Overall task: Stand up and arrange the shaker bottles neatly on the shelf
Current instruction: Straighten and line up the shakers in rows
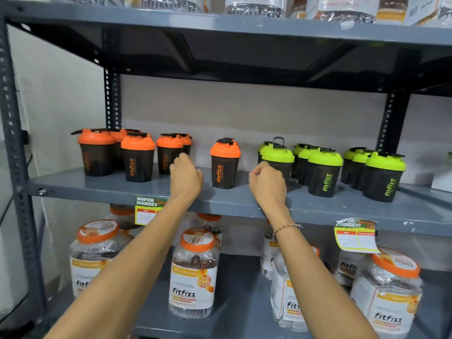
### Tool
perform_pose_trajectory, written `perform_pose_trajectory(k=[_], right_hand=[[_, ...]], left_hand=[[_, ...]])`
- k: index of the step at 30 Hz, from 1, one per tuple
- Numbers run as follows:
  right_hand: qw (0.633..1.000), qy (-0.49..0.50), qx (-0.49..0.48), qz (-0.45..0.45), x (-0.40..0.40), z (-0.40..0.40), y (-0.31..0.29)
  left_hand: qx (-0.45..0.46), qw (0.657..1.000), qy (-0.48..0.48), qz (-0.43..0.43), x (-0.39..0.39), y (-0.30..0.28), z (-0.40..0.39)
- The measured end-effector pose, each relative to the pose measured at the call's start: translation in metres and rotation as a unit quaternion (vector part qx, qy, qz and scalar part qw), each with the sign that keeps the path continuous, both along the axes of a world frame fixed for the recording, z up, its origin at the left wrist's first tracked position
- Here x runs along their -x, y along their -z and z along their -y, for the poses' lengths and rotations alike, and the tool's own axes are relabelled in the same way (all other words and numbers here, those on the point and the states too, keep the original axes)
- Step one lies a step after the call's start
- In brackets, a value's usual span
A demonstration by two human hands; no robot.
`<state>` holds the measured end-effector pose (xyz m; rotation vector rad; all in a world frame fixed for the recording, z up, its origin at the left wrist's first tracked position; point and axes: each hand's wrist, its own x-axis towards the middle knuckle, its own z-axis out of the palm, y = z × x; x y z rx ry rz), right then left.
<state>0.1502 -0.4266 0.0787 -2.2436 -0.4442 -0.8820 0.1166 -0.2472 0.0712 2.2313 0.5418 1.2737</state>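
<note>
On the far left of the middle shelf (73, 183) stands a huddle of orange-lidded shaker bottles (138, 157), all upright, their printed sides mostly facing out. They sit bunched and overlapping, not in a clean line, which I take to be why the person is reaching in here.

The left hand (186, 178) comes next, raised over the shelf's front edge just beside the rightmost bottle of that huddle (168, 154). Its fingers curl loosely and close on nothing; whether a fingertip brushes that bottle I cannot tell. It looks poised to nudge the bottle into line.

Between the two hands one lone orange-lidded bottle (225, 163) stands upright, apart from its group and from the green ones. It reads as the stray that needs a home, likely to the left with its own colour.

The right hand (267, 185), a beaded bracelet (286, 227) on its wrist, is half curled with nothing in it, just in front of the nearest green-lidded bottle (277, 159). That bottle's carry loop is flipped up.

Further right the green-lidded bottles (324, 172) stand in tidy files running front to back, so this side seems nearly done.

Below, wrapped jars with orange lids (193, 272) fill the lower shelf, and price tags (355, 234) hang from the shelf's edge.
</note>
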Motion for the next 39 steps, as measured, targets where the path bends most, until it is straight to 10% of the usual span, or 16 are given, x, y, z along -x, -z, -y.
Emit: perform_pose_trajectory(k=[10, 18, 39], right_hand=[[0.977, -0.183, -0.051, -0.096, 0.044, -0.190, -0.003], [0.958, -0.187, -0.044, -0.213, 0.044, -0.279, 0.007], [0.963, -0.084, -0.069, -0.248, 0.024, -0.268, 0.003]], left_hand=[[0.029, 0.987, -0.155, 0.028, 0.080, -0.001, -0.197], [0.131, 0.990, -0.049, -0.015, 0.077, 0.005, -0.280], [0.038, 0.985, -0.094, -0.136, 0.059, 0.017, -0.289]])
